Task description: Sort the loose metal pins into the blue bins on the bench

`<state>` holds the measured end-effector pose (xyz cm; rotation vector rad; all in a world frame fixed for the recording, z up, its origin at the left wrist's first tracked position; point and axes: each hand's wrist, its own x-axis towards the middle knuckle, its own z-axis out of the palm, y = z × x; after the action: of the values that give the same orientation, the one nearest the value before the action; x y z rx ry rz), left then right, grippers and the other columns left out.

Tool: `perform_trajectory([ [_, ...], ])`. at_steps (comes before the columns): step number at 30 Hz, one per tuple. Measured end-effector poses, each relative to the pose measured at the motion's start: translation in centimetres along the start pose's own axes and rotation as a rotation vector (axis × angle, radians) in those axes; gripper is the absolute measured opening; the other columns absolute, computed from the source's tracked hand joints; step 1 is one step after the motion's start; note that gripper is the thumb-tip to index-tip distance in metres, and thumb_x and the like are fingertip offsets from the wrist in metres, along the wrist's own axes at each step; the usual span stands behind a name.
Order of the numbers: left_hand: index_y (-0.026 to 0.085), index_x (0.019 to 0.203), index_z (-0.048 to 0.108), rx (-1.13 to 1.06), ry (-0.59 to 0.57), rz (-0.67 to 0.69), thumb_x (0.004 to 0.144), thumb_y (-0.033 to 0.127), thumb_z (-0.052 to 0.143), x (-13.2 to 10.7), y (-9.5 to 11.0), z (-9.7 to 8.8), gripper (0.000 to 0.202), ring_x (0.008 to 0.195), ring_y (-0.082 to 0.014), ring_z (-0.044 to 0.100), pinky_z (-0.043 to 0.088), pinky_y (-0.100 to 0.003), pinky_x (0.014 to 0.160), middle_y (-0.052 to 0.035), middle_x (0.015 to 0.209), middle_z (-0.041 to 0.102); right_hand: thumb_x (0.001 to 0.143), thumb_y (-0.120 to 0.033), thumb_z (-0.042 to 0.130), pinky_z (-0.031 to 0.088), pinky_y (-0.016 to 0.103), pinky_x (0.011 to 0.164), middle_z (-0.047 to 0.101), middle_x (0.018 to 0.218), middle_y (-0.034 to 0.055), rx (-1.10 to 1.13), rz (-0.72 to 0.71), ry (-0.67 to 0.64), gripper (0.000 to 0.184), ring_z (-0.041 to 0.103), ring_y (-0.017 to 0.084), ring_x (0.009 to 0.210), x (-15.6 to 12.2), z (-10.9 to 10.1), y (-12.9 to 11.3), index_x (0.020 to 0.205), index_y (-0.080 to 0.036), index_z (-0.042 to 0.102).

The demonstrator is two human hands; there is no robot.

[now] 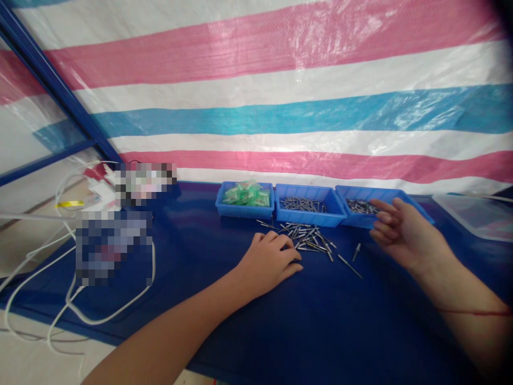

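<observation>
My left hand [273,261] rests palm down on the blue table [320,321], its fingers apart and bent at the near edge of a loose pile of blind rivets [310,238]. Its fingertips are at the rivets; nothing visible is gripped. My right hand [401,230] is raised at the front of the right blue bin [363,220], index finger stretched out and the other fingers loosely curled. I see nothing in it. Short metal pieces [356,206], apparently rivets, lie in that bin. Two single rivets [350,266] lie between my hands.
The middle blue bin [310,218] holds more rivets, and the left blue bin [245,212] holds green-and-clear packets [246,195]. A clear plastic lid or tray [476,216] is at far right. White cables [100,322] loop across the left side. Striped sheeting [280,117] hangs behind.
</observation>
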<state>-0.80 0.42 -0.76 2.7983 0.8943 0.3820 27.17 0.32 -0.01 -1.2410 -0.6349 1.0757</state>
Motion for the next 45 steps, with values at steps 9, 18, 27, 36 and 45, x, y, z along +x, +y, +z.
perform_trajectory([
  [9,0.022,0.095,0.064,0.072,0.008,-0.016,0.093,0.036,0.050,0.3,-0.2,-0.1,0.020,0.099,-0.0190,0.050,0.030,-0.035,0.080,-0.0015,0.106,0.061,0.077,-0.039,0.062,0.015,0.027,0.037,0.035,0.054,-0.0059,-0.112,0.034,-0.172,0.018,0.023,0.007,0.040,-1.9,2.7,0.8,0.079,-0.021,0.060],
  [18,0.022,0.095,0.062,0.129,-0.023,0.084,0.095,0.033,0.047,0.3,-0.8,0.3,0.019,0.097,-0.0172,0.050,0.030,-0.033,0.078,-0.0004,0.107,0.061,0.077,-0.041,0.064,0.022,0.021,0.041,0.042,0.059,-0.0032,-0.255,0.012,-0.221,0.023,0.030,0.007,0.048,-3.9,4.5,1.9,0.080,-0.018,0.065],
  [27,0.018,0.094,0.056,-0.004,0.133,0.048,0.097,0.029,0.040,0.6,-0.3,0.3,0.019,0.104,-0.0197,0.049,0.033,-0.036,0.086,-0.0051,0.108,0.058,0.084,-0.041,0.056,0.039,0.024,0.053,0.059,0.071,0.0015,-0.658,-0.228,-0.456,0.024,0.051,0.013,0.061,-5.1,5.6,2.7,0.087,-0.019,0.067],
  [36,0.018,0.089,0.050,-0.725,0.404,-0.162,0.096,0.029,0.038,0.6,1.5,0.0,0.017,0.105,-0.0177,0.046,0.040,-0.035,0.096,-0.0079,0.105,0.044,0.086,-0.038,0.057,0.043,0.029,0.065,0.063,0.093,0.0028,-0.631,-0.339,-0.649,0.023,0.054,0.015,0.075,-7.1,7.1,3.5,0.102,-0.023,0.065],
  [45,0.017,0.091,0.052,-0.940,0.346,-0.243,0.095,0.031,0.042,0.7,1.7,-0.1,0.018,0.095,-0.0154,0.049,0.042,-0.029,0.085,-0.0050,0.098,0.049,0.085,-0.038,0.060,0.033,0.024,0.049,0.053,0.060,-0.0029,-0.506,-0.187,-0.680,0.021,0.043,0.009,0.051,-7.4,7.4,2.9,0.091,-0.018,0.065],
])
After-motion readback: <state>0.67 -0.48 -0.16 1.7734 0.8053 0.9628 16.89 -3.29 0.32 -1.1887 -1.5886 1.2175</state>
